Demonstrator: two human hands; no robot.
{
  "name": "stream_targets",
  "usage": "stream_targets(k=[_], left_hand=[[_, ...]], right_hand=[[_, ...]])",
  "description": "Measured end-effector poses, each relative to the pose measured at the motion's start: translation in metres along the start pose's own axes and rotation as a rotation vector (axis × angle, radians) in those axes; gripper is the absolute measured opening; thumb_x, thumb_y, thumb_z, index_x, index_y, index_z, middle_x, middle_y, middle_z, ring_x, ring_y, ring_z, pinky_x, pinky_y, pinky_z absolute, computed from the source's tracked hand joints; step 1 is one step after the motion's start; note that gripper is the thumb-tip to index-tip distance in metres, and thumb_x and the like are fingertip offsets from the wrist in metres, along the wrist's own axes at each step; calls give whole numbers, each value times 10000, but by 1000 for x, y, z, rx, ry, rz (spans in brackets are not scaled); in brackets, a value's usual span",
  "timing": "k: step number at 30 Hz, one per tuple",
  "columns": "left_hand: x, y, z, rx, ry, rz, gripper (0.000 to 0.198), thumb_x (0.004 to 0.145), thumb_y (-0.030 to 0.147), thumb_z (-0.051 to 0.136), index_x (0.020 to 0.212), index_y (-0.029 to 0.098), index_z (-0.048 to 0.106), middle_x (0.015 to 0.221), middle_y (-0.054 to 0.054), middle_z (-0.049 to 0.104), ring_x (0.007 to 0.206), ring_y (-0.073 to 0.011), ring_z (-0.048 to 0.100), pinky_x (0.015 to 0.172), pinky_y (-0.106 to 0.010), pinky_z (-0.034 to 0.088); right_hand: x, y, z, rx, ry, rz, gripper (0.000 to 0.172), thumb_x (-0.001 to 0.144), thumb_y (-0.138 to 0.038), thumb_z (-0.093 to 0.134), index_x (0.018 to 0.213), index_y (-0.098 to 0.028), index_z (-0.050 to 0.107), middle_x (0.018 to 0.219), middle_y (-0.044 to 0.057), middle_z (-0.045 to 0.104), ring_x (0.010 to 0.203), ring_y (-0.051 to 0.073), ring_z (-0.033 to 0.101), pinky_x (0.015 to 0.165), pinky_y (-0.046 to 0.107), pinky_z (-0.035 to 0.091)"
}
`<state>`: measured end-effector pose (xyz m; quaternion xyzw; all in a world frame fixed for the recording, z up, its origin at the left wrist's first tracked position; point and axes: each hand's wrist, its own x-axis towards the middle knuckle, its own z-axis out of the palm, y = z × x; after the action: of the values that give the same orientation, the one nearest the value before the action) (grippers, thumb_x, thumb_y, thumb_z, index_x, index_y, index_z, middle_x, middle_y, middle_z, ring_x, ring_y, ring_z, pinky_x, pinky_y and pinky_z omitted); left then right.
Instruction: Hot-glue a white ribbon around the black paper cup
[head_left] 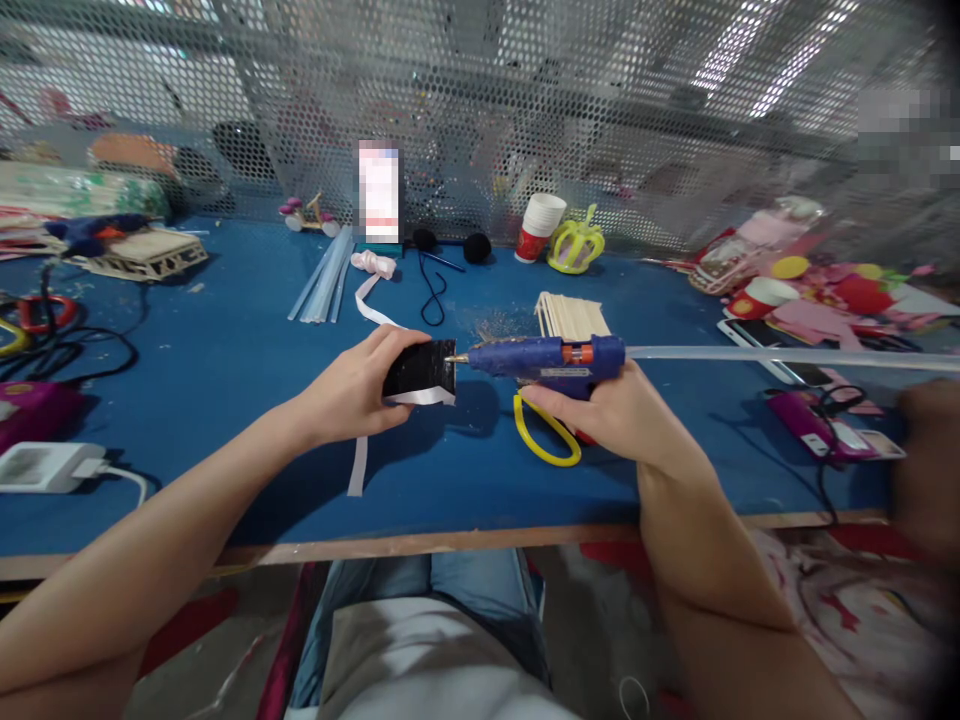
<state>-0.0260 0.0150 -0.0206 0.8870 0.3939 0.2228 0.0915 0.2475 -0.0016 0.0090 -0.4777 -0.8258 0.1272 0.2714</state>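
My left hand (360,385) is closed around a small black piece (420,372) with a white strip along its lower edge, held above the blue table (225,400). A blue glue gun (547,358) sits in the grip of my right hand (615,415), and its metal nozzle touches the black piece's right edge. A long clear glue stick (787,356) sticks out of the gun's back toward the right. Under the right hand lie yellow-handled scissors (544,440). A white ribbon (358,465) hangs below the left hand.
A stack of wooden sticks (574,315) lies just behind the gun. Farther back are clear glue sticks (326,275), a paper cup (538,228) and a yellow crown (576,245). Cables and a white adapter (45,465) lie left; phones and pink craft scraps (817,300) right. A perforated metal screen (525,110) backs the table.
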Motion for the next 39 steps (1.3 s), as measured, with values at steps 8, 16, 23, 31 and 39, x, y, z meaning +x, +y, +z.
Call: stream_targets(k=[8,16,23,31,39], left_hand=[[0,1,-2,34,0,3,625,642,161,563,1226,169,338,1165,-100,462,1045,-221,495,848,-322,436],[1,1,0,-46,-1,-51,617,634,169,561,1211,199,347,1181,-87,471,1066,-230,497,877,-342,426],[1,1,0,-87,10,-73,592,652,200,568,1208,173,367,1161,-88,489,1059,-227,503,880,-335,425],[1,0,1,-234,3,-89,582,672,235,584,1210,178,369,1152,-73,517,1025,-203,528,866,-306,438],[2,1,1,-329,-20,-139,597,662,242,599,1210,174,371,1142,-78,531,1007,-207,541,848,-311,452]], right_hand=[[1,3,1,-19,37,4,272,766,-436,587,852,-189,661,768,17,693,679,183,626,635,290,513],[-1,1,0,38,-31,31,227,759,-429,590,794,-213,654,726,7,682,681,190,622,675,314,509],[-1,1,-2,47,-52,45,283,742,-432,604,892,-198,659,774,16,681,755,206,621,682,311,508],[-3,0,-4,84,-77,56,283,741,-451,598,816,-183,650,724,12,661,663,175,597,658,298,510],[-3,-2,-5,75,-103,88,267,737,-444,599,775,-183,639,609,-3,613,566,152,552,576,284,492]])
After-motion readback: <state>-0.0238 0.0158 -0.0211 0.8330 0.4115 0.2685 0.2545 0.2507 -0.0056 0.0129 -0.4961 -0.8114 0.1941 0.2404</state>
